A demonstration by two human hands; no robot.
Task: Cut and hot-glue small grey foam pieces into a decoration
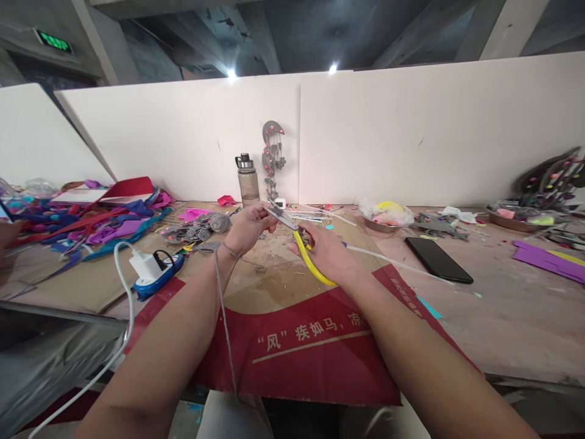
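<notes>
My right hand (320,247) is closed around the yellow handles of a pair of scissors (315,268). The metal blades point up and left, close to the fingertips of my left hand (249,228). That hand is pinched shut on grey yarn (222,292), which trails over the wrist and hangs past the table edge towards my lap; the bit between the fingertips is too small to make out clearly. Below both hands lies a red and brown cardboard sheet (301,360) with printed characters. A ball of grey yarn (220,222) sits left of my left hand.
A water bottle (249,183) and a grey hanging ornament (273,146) stand by the white partition (388,134). At right are a phone (439,259) and a bowl (386,222). Left are a blue power strip (159,277), a white cable (132,305) and colourful felt scraps (119,228).
</notes>
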